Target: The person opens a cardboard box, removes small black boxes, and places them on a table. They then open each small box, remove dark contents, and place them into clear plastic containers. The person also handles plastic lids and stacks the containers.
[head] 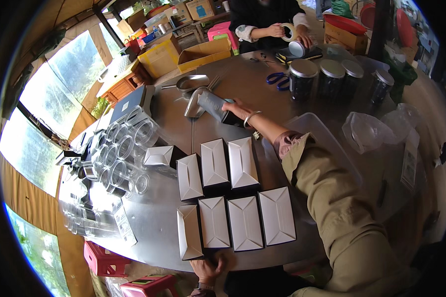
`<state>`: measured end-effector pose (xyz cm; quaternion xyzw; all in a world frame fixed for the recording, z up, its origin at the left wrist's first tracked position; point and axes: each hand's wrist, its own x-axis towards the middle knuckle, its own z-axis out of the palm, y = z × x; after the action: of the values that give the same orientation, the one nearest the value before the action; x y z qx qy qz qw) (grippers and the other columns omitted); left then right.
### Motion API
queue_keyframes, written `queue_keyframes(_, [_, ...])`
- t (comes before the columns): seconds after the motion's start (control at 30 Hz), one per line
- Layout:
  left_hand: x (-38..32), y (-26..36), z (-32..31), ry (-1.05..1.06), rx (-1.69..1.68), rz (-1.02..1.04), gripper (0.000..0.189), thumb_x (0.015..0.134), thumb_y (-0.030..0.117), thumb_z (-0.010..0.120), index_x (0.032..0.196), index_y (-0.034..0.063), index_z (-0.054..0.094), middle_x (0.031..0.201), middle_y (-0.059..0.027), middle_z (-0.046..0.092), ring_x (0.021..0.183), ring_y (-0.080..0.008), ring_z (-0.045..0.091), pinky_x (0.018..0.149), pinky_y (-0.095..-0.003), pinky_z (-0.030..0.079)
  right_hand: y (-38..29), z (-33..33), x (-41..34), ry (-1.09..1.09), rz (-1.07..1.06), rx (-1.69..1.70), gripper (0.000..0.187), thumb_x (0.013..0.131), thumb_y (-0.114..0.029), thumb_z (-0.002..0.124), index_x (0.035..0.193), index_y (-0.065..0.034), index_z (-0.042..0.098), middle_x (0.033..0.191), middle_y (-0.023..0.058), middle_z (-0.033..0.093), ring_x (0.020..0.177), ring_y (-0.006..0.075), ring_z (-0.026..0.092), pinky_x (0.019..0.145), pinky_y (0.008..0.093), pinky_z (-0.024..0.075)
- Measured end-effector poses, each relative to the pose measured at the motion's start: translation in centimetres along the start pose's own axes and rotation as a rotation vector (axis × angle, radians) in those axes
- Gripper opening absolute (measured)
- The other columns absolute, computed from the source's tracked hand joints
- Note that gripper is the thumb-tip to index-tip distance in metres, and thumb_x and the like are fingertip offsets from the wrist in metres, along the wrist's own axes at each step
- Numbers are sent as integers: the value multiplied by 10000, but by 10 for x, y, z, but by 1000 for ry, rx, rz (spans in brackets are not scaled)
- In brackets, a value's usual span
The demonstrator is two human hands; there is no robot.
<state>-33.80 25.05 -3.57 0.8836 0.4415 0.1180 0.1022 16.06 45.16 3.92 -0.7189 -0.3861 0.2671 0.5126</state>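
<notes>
My right hand (239,113) reaches across the metal table (160,222) and grips a dark grey packet or box (212,105) that bears writing. The packet tilts beside a metal scoop (194,107). My left hand (207,268) is at the table's near edge, thumb spread, just below a box (190,232); its fingertips are partly hidden. Between my hands stand two rows of black boxes with white folded flaps on top, among them a back-row box (243,162) and a front-row box (277,216). Another such box (159,156) sits apart at the left.
Clear plastic jars (124,148) crowd the left side. Silver-lidded jars (303,78) and blue-handled scissors (278,80) stand at the far right. A clear plastic tub (319,128) lies beneath my right arm. Opposite, a person's hands hold a tape roll (290,32) and a jar (298,48).
</notes>
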Motion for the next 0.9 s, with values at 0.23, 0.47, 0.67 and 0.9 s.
queue_keyframes(0.23, [1,-1,1,136,-48,82,590,725,397,653,1128,-19,543,1161,-255,530,1143,-475,444,1031,-539,314,-47,-59,-104,-186,66,1021,545,801,-559,566,1123,-120,598,1035,101,664,926,281,608,749,491,454])
queue_keyframes(0.47, [4,0,-1,253,-58,161,597,736,372,633,1120,-63,493,1118,-282,507,1112,-479,442,1031,-529,320,-74,-146,-283,-231,-254,1170,712,834,-530,547,1335,-32,465,1319,184,532,1157,351,524,904,540,438])
queue_keyframes(0.67, [-3,2,10,328,-207,63,678,820,241,662,1344,-70,364,1427,-289,351,1294,-447,360,1105,-482,283,-62,-213,-428,-228,-413,1163,645,886,-408,497,1417,-55,397,1407,143,475,1261,348,472,1044,557,376])
queue_keyframes(0.9, [-67,214,-74,46,-1092,605,1147,716,418,820,1528,58,95,1494,-192,267,1384,-328,294,1090,-456,314,10,-156,-563,251,-501,412,843,773,-295,638,1476,-22,260,1452,215,332,1344,386,322,1124,524,263])
